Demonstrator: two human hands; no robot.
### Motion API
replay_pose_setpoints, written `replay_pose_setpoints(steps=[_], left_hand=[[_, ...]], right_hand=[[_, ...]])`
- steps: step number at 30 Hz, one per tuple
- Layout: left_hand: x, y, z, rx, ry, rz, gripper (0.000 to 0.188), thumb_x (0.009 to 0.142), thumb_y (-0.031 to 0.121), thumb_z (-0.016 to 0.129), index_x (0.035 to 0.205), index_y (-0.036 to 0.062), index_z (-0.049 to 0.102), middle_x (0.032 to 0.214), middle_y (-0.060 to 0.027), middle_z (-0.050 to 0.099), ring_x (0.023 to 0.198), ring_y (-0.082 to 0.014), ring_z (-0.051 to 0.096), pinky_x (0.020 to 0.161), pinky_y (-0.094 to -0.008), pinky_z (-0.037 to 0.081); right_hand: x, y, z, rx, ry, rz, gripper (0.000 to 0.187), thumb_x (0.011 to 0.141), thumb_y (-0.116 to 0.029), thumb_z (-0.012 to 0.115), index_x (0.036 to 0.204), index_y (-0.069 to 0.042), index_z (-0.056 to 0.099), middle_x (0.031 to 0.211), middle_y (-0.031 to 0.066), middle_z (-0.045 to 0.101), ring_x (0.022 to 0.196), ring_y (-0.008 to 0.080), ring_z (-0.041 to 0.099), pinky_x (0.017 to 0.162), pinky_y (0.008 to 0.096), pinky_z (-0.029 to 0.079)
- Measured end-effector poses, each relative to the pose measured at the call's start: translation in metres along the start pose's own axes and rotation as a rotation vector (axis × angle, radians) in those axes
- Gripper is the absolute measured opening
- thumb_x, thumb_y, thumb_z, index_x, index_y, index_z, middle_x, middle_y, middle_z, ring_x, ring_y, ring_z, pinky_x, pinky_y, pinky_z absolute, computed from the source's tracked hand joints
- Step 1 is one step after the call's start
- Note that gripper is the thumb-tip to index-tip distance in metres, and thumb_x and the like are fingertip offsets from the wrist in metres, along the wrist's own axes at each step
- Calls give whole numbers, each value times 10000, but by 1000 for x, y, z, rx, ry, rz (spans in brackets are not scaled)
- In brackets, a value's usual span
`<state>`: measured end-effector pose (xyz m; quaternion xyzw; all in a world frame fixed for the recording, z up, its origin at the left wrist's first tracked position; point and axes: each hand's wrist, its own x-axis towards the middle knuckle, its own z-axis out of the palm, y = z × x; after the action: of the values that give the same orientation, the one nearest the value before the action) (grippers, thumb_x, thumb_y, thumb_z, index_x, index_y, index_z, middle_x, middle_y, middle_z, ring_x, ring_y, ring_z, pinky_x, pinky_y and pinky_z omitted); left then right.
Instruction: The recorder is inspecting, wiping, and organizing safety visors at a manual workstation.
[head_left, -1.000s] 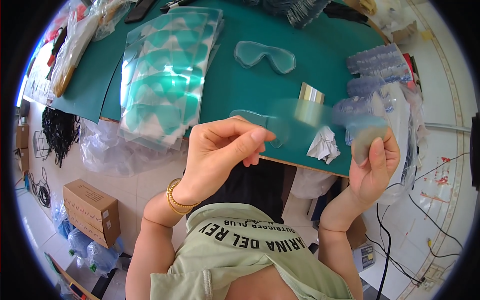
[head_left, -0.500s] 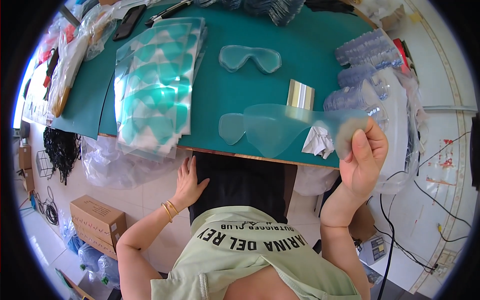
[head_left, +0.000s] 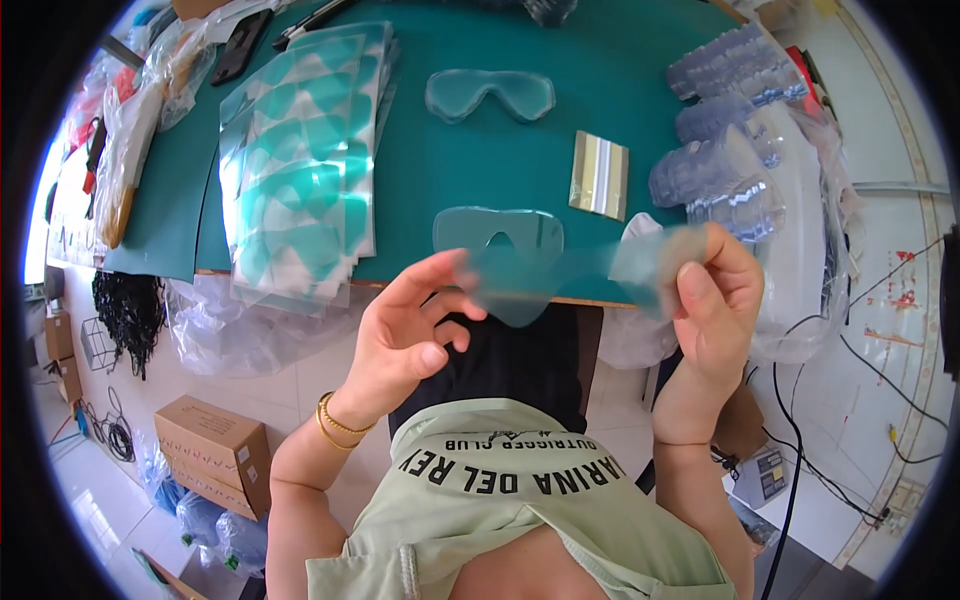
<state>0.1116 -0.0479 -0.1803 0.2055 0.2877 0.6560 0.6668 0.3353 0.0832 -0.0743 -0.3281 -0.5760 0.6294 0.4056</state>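
A translucent goggle-shaped film hangs over the table's front edge, slightly blurred. Its right end is pinched between the thumb and fingers of my right hand. Beside the film's left end is my left hand, its fingers bent and apart; whether a fingertip touches the film is not clear. Beneath the film, partly covered, a clear goggle lens lies on the green table mat. Farther back rest goggle lenses, seemingly more than one layer.
Overlapping film sheets with goggle-shaped patches spread at left. At right are a silvery-gold square piece, a crumpled white paper and stacked clear lenses. A black phone lies back left.
My left hand has risen from beside my lap to the film's left end. My right hand has shifted slightly left and down, still pinching the film.
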Motion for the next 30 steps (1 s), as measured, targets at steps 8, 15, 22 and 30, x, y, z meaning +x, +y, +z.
replay_pose_setpoints(steps=[8, 15, 22, 30], left_hand=[[-25, -24, -11, 183, 58, -2, 199, 809, 58, 816, 897, 5, 646, 834, -105, 649, 712, -173, 601, 615, -284, 479], [-15, -33, -48, 633, -59, 223, 146, 762, 41, 834, 807, 6, 699, 855, -112, 666, 706, -200, 621, 614, -301, 492], [1, -25, -58, 725, -85, 232, 160, 749, 35, 844, 798, 3, 695, 821, -105, 661, 698, -209, 639, 609, -301, 511], [9, -28, -57, 763, -65, 221, 132, 821, 96, 800, 826, 24, 690, 838, -91, 648, 702, -205, 645, 612, -300, 520]], right_hand=[[-38, 41, -10, -328, -91, 134, 205, 780, -156, 786, 788, 19, 680, 751, 78, 629, 630, 113, 526, 560, 236, 368], [-50, 99, -23, -323, -98, 226, 266, 696, 34, 831, 929, 46, 703, 730, 95, 691, 624, 125, 617, 544, 222, 429], [-54, 115, -22, -138, 165, 349, 412, 702, -86, 896, 908, -4, 548, 702, 139, 692, 576, 135, 650, 552, 205, 513], [-49, 110, -29, 14, 297, 436, 280, 673, 17, 867, 803, 52, 621, 719, 173, 709, 576, 155, 673, 525, 199, 507]])
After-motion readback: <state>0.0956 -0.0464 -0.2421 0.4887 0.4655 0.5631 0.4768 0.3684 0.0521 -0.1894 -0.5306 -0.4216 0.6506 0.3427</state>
